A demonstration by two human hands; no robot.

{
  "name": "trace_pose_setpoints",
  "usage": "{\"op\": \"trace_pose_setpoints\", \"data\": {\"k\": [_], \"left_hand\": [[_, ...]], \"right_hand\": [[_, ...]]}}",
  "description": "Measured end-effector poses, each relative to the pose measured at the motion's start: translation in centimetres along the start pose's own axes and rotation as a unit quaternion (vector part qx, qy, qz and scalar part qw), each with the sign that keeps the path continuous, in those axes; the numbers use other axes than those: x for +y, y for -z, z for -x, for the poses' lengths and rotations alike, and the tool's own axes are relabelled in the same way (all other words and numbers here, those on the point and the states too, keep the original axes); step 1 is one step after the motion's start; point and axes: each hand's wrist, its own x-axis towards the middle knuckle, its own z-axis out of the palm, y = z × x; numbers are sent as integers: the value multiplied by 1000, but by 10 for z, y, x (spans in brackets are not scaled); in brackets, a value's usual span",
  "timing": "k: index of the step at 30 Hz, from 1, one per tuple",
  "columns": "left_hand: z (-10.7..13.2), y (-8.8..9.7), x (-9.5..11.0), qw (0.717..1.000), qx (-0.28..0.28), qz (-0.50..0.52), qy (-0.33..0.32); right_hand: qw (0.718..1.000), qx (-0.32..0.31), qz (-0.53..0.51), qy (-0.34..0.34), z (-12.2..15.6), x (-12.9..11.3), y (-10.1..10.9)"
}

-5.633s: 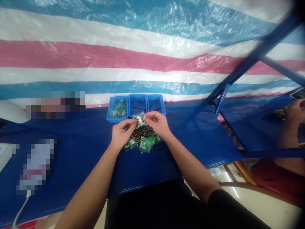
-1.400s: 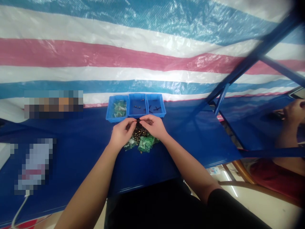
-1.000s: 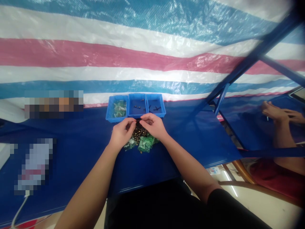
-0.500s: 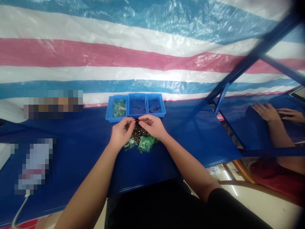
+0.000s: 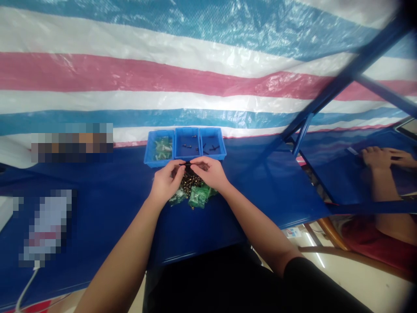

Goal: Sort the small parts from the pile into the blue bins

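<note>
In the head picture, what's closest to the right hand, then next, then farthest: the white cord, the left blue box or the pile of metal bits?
1. Pile of metal bits: right beside the right hand, just to its left.
2. Left blue box: farther left, past the pile.
3. White cord: way over at the bottom left.

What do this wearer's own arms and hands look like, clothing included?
The left hand and right hand are bare, with no gloves, rings or watch visible. A plain black sleeve shows on the right side; no left sleeve is in frame.
</note>
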Motion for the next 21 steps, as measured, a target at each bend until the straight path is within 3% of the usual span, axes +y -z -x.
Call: {"op": "trace_pose_setpoints", "data": {"k": [10,21], "left_hand": [[0,-1,1,999,19,-22,-22],[0,0,0,1000,-2,-8,-12]], "right_hand": [[1000,0,8,-4,0,1,1],[1000,-7,1,9,1,1,0]]}}
